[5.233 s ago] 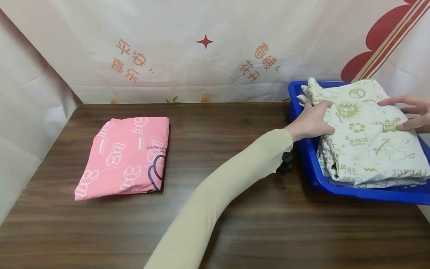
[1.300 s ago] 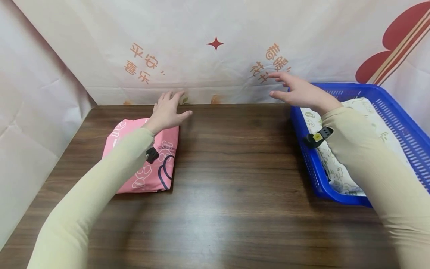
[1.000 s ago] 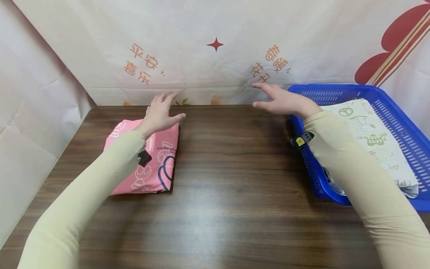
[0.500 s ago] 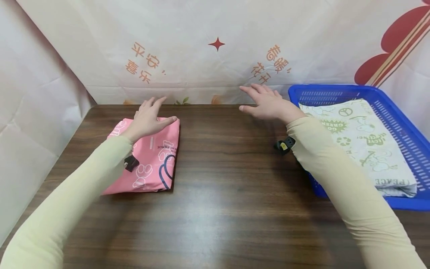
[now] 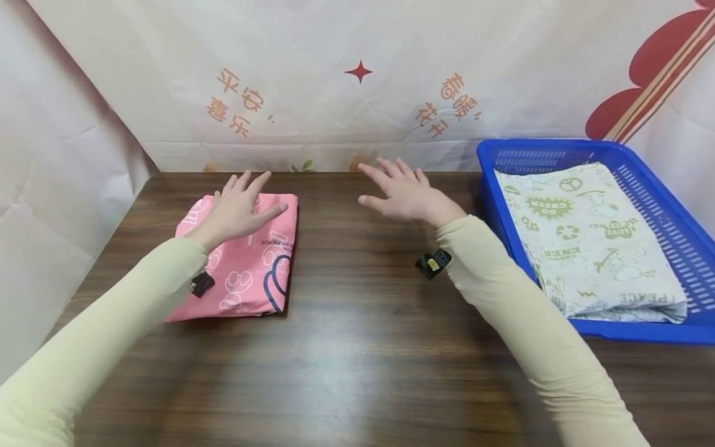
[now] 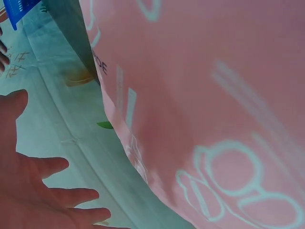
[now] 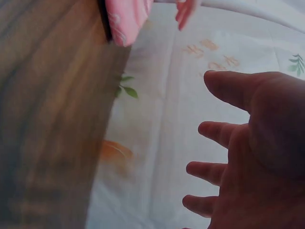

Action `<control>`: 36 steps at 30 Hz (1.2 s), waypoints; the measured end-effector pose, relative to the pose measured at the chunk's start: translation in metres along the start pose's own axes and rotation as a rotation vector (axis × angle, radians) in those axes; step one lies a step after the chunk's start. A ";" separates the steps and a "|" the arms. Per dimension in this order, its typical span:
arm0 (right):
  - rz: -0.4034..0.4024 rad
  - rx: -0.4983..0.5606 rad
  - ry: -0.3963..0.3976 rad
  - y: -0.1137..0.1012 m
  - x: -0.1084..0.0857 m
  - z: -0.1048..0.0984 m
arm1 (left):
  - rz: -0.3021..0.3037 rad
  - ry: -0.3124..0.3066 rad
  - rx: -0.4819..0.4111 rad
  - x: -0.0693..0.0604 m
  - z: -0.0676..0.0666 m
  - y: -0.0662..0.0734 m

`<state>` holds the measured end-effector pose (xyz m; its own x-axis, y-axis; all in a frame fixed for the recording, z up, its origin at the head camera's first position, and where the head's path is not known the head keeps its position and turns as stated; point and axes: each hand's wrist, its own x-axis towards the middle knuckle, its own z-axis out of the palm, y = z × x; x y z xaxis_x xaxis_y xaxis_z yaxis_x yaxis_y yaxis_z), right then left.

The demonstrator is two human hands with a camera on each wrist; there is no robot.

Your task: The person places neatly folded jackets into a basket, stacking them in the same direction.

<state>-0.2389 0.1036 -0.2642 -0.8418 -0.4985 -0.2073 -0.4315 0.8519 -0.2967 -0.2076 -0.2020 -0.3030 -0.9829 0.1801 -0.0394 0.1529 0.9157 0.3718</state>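
A folded pink cloth (image 5: 259, 261) with white bear-like outlines lies on the left of the table. Above it hovers my left hand (image 5: 237, 211), fingers spread and holding nothing; the left wrist view shows a gap between that hand (image 6: 33, 191) and the pink cloth (image 6: 190, 95). Over the bare wood right of the pink cloth, my right hand (image 5: 404, 195) hangs in the air with spread fingers and an empty palm. At the right, a folded white cloth with green prints (image 5: 592, 242) lies inside a blue basket (image 5: 497, 186).
The brown wooden table (image 5: 346, 347) runs back to a pale printed curtain (image 5: 313, 81), which hangs behind and along the left side. The basket's raised rim stands at the table's right. Each wrist carries a small black camera (image 5: 432, 264).
Earlier both hands were at the printed white cloth in the basket. Since then the right hand has moved left, away from the basket, and the left hand has shifted over the pink cloth.
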 end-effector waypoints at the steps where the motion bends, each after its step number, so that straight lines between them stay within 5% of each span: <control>1: -0.001 0.006 -0.006 -0.001 0.001 0.004 | -0.004 -0.001 0.004 -0.002 0.000 -0.001; 14: -0.074 0.145 0.020 -0.001 0.021 0.053 | 0.000 -0.045 -0.021 -0.023 0.002 -0.032; 23: -0.180 0.218 0.039 -0.019 0.032 0.082 | -0.013 -0.093 -0.043 -0.034 0.001 -0.054; 36: -0.236 0.301 -0.004 -0.049 0.040 0.106 | -0.101 -0.172 -0.059 -0.054 -0.009 -0.084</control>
<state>-0.2167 0.0255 -0.3572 -0.7291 -0.6765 -0.1037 -0.4983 0.6286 -0.5971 -0.1680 -0.2921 -0.3242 -0.9602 0.1514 -0.2348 0.0429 0.9103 0.4116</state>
